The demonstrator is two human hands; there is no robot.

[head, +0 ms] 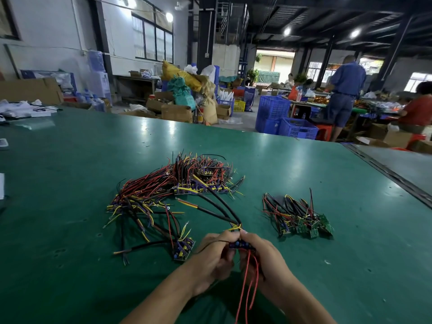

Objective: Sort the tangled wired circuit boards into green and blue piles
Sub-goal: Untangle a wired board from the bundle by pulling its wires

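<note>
L hand (pixel 214 256), R hand (pixel 264 261) pinch board (pixel 242 244); leads (pixel 216 214) into tangle (pixel 163 190), maybe snagged.

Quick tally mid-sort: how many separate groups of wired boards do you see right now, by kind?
Tangled heap, wires joined as one mass: 1
Pile of green boards: 1
Lone blue board lying on the table: 1
Held board, gripped by left hand and right hand: 1
Total: 4

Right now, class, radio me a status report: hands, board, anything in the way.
Hands: left hand and right hand both grip one wired board, looks blue. Its black cables reach the tangled pile, snag possible. Apart on the right, green pile.
</note>
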